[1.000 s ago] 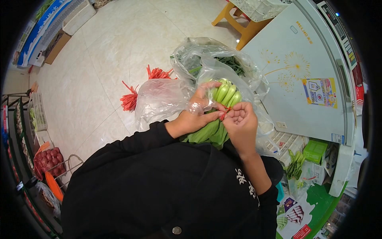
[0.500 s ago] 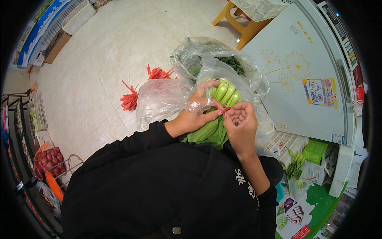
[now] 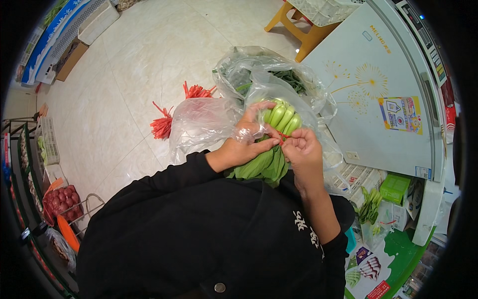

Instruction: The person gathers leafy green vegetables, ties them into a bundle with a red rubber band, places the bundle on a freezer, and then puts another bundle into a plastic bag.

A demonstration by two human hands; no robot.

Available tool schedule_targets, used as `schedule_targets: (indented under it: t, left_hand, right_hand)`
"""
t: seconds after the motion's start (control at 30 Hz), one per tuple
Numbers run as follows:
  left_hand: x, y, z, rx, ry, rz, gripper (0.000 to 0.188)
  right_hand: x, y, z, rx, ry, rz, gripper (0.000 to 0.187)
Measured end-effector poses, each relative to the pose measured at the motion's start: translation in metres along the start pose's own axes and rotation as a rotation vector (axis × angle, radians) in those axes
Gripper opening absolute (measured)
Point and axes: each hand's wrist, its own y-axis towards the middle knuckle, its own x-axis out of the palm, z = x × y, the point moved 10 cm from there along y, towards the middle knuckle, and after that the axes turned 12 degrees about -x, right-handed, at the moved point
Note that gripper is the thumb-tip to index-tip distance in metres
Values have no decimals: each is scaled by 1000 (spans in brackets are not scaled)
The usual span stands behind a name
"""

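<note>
A bunch of bok choy [image 3: 285, 118] lies in front of me, its pale stem ends pointing away and its green leaves toward my body. My left hand [image 3: 247, 141] grips it from the left, fingers around the stems. A red twist tie [image 3: 283, 138] crosses the bunch where stems meet leaves. My right hand [image 3: 302, 146] pinches the tie between thumb and fingertips. Clear plastic [image 3: 204, 124] drapes beside and partly over my left hand. Beyond the bunch, an open clear plastic bag [image 3: 239, 67] holds dark green vegetables.
Two bundles of red ties [image 3: 162, 125] lie on the tiled floor [image 3: 134, 60]. A small fridge [image 3: 363, 74] stands at right, a yellow stool [image 3: 289, 27] behind. More greens [image 3: 369, 205] rest beside a green box [image 3: 395, 188]. A net bag of red produce [image 3: 63, 200] and racks line the left.
My right hand has shifted slightly, its fingers curling closer together around the tie. My left hand and the bunch stay in place.
</note>
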Motion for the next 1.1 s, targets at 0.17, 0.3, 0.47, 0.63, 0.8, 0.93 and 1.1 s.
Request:
schedule_targets:
  t: [0.17,0.3,0.47,0.63,0.8,0.93,1.1]
  left_hand:
    - [1,0,1,39,56,-8,42]
    - [-1,0,3,-14,25,-3,46]
    - [1,1,-2,-22,24,-14,40]
    - [-1,1,4,16,5,6,18]
    - [-4,0,18,100,202,45,8]
    - [-5,1,10,39,78,61,8]
    - [-5,2,0,-12,-51,56,9]
  right_hand:
    - [3,-3,-11,-181,-163,8,32]
    - [5,-3,-16,-204,-192,30,32]
    - [5,-1,-17,-239,-182,20,32]
    - [1,-1,-9,-166,-94,1,34]
    - [7,-4,-18,-221,-197,31,35]
    - [6,-1,-14,-215,-185,13,33]
    - [2,-1,-3,-60,-20,-47,30]
